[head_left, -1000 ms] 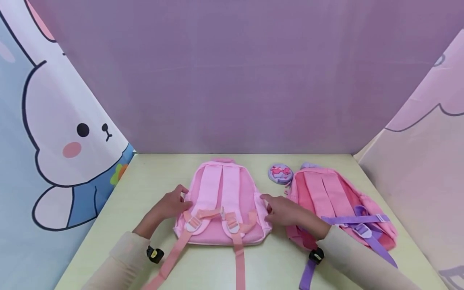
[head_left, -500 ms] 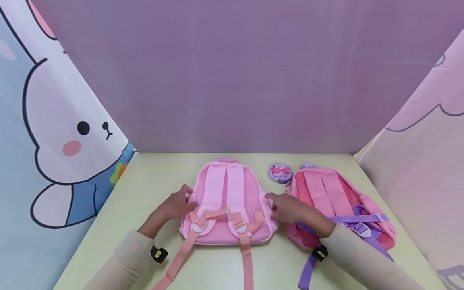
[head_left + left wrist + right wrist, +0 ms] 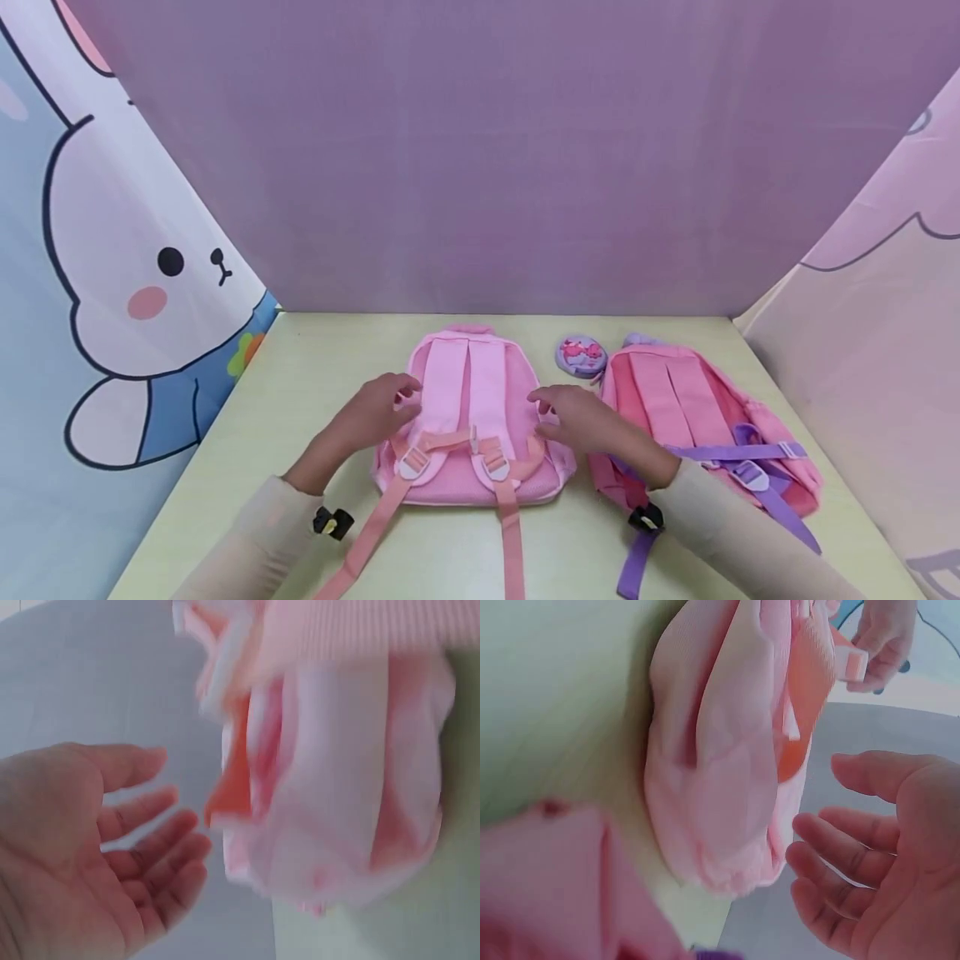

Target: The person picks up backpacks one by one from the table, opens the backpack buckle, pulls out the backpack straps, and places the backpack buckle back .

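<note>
A light pink backpack [image 3: 487,383] lies on the table with its two shoulder straps facing up and its orange webbing ends trailing toward me. My left hand [image 3: 378,408] hovers at the bag's left side, and in the left wrist view its loosely bent fingers [image 3: 157,825] stand apart from the fabric. Over the bag's right side is my right hand [image 3: 581,417]. The right wrist view has its fingers [image 3: 847,855] relaxed, with a gap between them and the bag's side. Neither hand holds anything.
A second, darker pink backpack [image 3: 667,392] with purple straps lies to the right, partly under my right forearm. Beside its top is a small round purple pouch [image 3: 581,356]. A purple wall [image 3: 495,167] stands behind the table, with printed panels on both sides.
The light pink backpack shifted slightly right, then stopped. Both hands have since come off its sides, lifted a little and moved inward over its edges.
</note>
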`<action>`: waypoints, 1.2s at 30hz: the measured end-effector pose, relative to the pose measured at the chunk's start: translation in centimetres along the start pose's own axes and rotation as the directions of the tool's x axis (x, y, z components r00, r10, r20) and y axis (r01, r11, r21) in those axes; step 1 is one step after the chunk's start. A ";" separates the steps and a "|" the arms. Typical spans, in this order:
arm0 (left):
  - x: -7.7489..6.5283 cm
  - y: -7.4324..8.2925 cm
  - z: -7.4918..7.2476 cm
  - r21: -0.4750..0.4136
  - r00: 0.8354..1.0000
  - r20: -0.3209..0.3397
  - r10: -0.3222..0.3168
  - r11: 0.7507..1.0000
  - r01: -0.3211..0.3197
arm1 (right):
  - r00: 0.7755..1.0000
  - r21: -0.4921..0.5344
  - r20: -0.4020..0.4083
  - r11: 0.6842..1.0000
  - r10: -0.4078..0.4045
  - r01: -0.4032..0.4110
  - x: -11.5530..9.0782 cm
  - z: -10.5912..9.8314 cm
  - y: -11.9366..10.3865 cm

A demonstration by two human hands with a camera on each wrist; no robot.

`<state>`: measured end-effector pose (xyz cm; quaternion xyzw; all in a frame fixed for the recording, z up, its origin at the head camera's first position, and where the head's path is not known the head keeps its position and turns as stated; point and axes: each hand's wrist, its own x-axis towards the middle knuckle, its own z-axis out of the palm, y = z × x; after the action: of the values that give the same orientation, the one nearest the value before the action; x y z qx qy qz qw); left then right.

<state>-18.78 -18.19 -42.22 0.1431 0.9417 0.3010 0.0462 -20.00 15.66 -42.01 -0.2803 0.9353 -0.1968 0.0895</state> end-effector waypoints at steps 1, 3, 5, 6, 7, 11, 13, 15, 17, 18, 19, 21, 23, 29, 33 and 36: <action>-0.1 0.5 0.3 -0.012 0.999 0.013 0.030 0.999 -0.030 | 1.000 0.014 -0.001 1.000 -0.003 0.003 0.1 0.1 -0.3; -0.4 1.4 0.8 -0.024 0.996 0.043 0.079 0.997 -0.078 | 1.000 0.045 0.001 0.999 -0.006 0.006 0.4 0.4 -0.9; -0.5 2.0 1.3 -0.029 0.991 0.069 0.111 0.994 -0.109 | 1.000 0.072 0.002 0.997 -0.009 0.008 0.7 0.8 -1.5; -0.6 2.3 1.5 -0.030 0.990 0.078 0.122 0.992 -0.120 | 1.000 0.088 0.004 0.996 -0.007 0.007 0.9 0.9 -1.8; -0.6 2.5 1.7 -0.032 0.988 0.087 0.126 0.992 -0.124 | 1.000 0.100 0.006 0.995 -0.007 0.006 1.1 1.1 -2.1; -0.6 3.0 2.2 -0.059 0.980 0.132 0.149 0.988 -0.142 | 0.999 0.119 0.016 0.992 -0.032 0.030 1.7 1.9 -3.2; -0.5 3.1 2.5 -0.077 0.974 0.153 0.168 0.984 -0.158 | 0.998 0.117 0.017 0.992 -0.058 0.056 2.0 2.3 -3.5; -0.5 3.2 2.8 -0.080 0.968 0.159 0.193 0.980 -0.182 | 0.996 0.109 0.009 0.990 -0.091 0.090 2.2 2.7 -3.9; -0.5 3.4 3.1 -0.071 0.964 0.149 0.220 0.975 -0.211 | 0.993 0.106 -0.001 0.987 -0.118 0.117 2.5 3.0 -4.2; -0.4 3.6 3.3 -0.065 0.963 0.141 0.231 0.972 -0.224 | 0.992 0.110 -0.006 0.985 -0.130 0.130 2.6 3.1 -4.3; -0.4 3.7 3.4 -0.058 0.962 0.132 0.238 0.971 -0.232 | 0.990 0.112 -0.009 0.984 -0.139 0.140 2.7 3.2 -4.5; -0.4 3.8 3.6 -0.049 0.962 0.115 0.249 0.968 -0.245 | 0.987 0.117 -0.019 0.980 -0.158 0.159 2.8 3.5 -4.8; -0.3 4.0 3.7 -0.048 0.962 0.104 0.251 0.968 -0.248 | 0.984 0.121 -0.027 0.977 -0.175 0.177 3.0 3.8 -4.9; -0.2 4.2 4.3 -0.031 0.967 0.075 0.244 0.970 -0.243 | 0.985 0.124 -0.029 0.977 -0.169 0.171 3.3 4.5 -5.1; -0.2 4.4 4.4 -0.028 0.969 0.060 0.240 0.971 -0.239 | 0.987 0.108 -0.034 0.981 -0.158 0.161 3.3 4.8 -5.1; -0.2 4.4 4.4 -0.023 0.971 0.061 0.233 0.972 -0.232 | 0.986 0.092 -0.040 0.982 -0.164 0.167 3.3 4.9 -5.1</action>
<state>-16.72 -12.41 -43.21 0.2614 0.9142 0.3069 0.0413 -18.89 8.33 -44.56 -0.3494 0.8995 -0.2525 0.0709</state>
